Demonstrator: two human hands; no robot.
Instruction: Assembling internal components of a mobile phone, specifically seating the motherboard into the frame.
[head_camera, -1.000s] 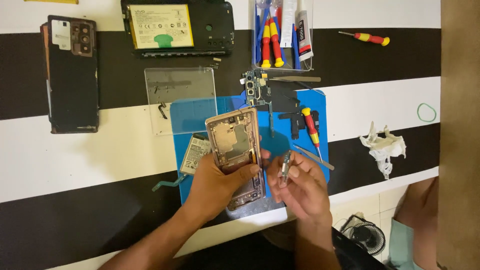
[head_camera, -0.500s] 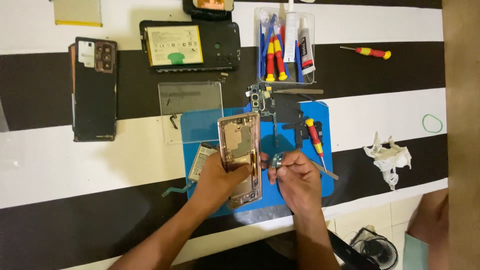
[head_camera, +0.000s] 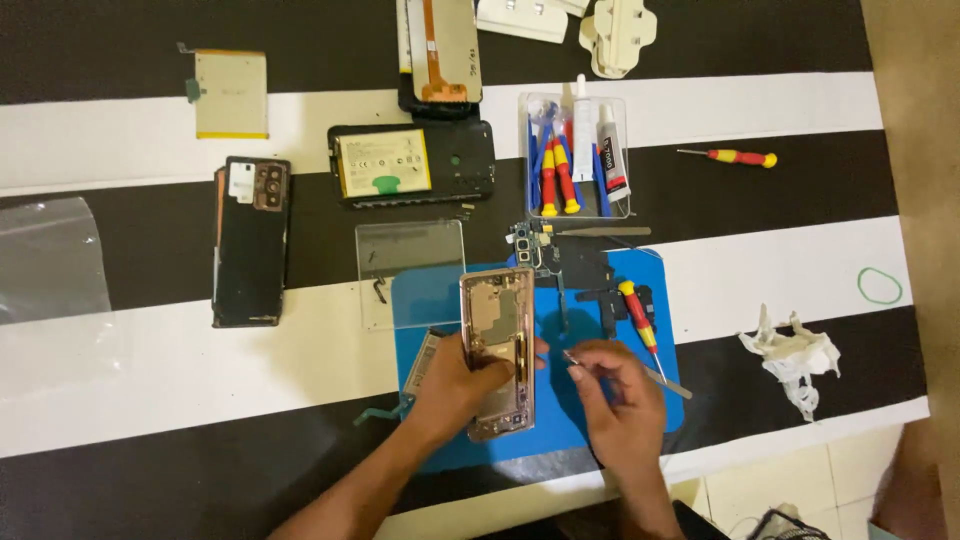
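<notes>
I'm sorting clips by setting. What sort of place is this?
Probably a phone repair bench, perhaps at home. The left hand holds an opened phone frame on a blue mat; a tray of tools and a loose battery lie on the striped table.

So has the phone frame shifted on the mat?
Yes, slightly: the phone frame in the left hand was tilted, now lies square to the blue mat.

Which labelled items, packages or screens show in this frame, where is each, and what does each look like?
Loose battery: far left, on the white stripe; pale yellow rectangle.
Phone body with labelled battery: centre back; black frame, yellow-green label.
Glue tube: in the clear tool tray; white, dark band.
Display panel: top centre; face down, orange flex strip.
</notes>
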